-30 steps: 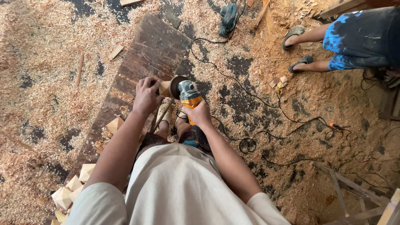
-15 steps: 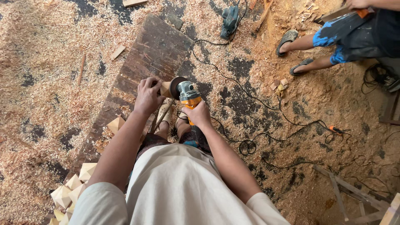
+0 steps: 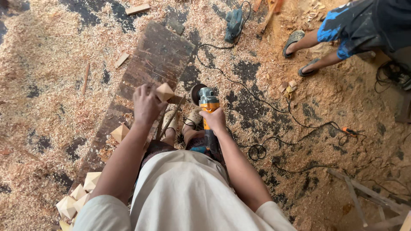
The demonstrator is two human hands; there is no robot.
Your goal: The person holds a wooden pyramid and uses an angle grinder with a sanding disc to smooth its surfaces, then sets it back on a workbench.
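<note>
Pale faceted wood block [image 3: 165, 91] — orange grinder [image 3: 208, 107]

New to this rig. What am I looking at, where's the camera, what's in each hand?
No machine here: one camera on a person's head looks down at their own arms and lap. The left hand holds a small faceted wooden block. The right hand grips an orange angle grinder, its disc beside the block; I cannot tell if they touch. The floor is covered in wood shavings, with a dark plank, more cut blocks and a second power tool. Another person's legs show top right.
</note>
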